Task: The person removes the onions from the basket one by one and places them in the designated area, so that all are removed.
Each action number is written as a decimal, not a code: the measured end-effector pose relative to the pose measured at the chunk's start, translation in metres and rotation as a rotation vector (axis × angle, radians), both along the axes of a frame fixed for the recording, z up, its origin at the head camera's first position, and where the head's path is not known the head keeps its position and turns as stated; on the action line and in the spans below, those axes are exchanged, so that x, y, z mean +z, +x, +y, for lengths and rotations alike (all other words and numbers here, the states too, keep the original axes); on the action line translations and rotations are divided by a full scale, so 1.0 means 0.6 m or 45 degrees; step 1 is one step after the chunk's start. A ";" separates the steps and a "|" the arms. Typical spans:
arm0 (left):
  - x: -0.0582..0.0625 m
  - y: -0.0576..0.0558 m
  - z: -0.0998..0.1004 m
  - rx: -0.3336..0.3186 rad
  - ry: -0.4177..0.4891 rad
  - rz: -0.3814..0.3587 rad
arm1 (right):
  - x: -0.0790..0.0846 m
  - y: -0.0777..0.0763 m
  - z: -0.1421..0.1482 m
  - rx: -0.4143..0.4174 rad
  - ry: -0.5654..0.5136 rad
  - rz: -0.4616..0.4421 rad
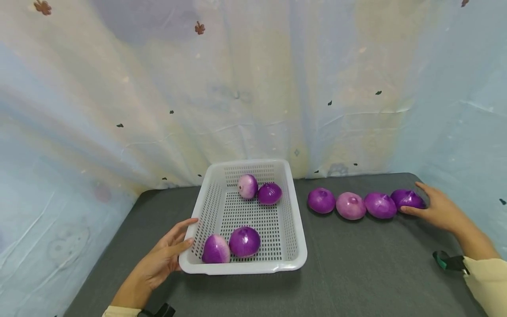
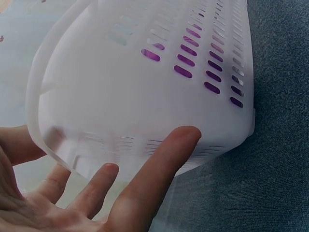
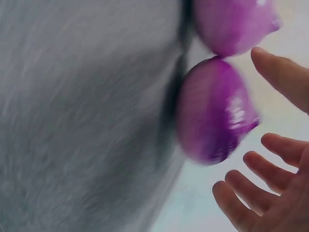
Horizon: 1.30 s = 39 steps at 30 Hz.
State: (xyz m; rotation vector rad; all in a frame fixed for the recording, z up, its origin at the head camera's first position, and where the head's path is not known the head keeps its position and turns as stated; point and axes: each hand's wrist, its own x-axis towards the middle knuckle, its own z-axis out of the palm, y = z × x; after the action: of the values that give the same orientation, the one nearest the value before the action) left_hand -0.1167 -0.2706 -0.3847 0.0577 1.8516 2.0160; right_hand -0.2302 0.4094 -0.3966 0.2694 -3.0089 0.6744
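A white slotted plastic basket (image 1: 253, 266) holds several purple onions, among them a glossy dark onion (image 1: 244, 241) and a half-pale onion (image 1: 216, 249) near its front. Beside the basket's left side is my left hand (image 1: 160, 255), its fingers extended at the rim; in the left wrist view the thumb (image 2: 164, 166) lies along the outside of the wall. My right hand (image 1: 443, 209) reaches around the rightmost onion (image 1: 408, 199) of a row, thumb and fingers spread. The right wrist view has those fingers (image 3: 241, 193) close to that onion (image 3: 215, 113), apart from its skin.
Left of that onion, three more stand in line: a purple onion (image 1: 380, 205), a pinker onion (image 1: 350, 205) and another purple onion (image 1: 321, 200). A dark grey cloth covers the table (image 1: 356, 273). A pale patterned curtain (image 1: 253, 88) hangs right behind the table.
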 end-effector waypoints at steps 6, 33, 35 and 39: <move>0.000 0.000 0.001 0.001 -0.006 -0.003 | 0.020 0.025 -0.034 -0.008 -0.065 0.118; 0.002 -0.001 0.005 0.022 -0.027 0.007 | 0.109 0.137 -0.221 0.220 -0.221 0.175; 0.002 0.000 0.004 0.024 -0.024 0.005 | 0.107 0.142 -0.237 0.267 -0.217 0.184; 0.001 0.000 0.004 0.021 -0.014 0.005 | 0.102 0.154 -0.267 0.334 -0.216 0.214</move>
State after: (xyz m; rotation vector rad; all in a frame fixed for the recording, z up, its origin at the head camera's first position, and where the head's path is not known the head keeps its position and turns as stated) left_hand -0.1167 -0.2683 -0.3839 0.0437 1.8707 2.0180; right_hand -0.1375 0.2493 -0.3355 0.6831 -2.7617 0.8725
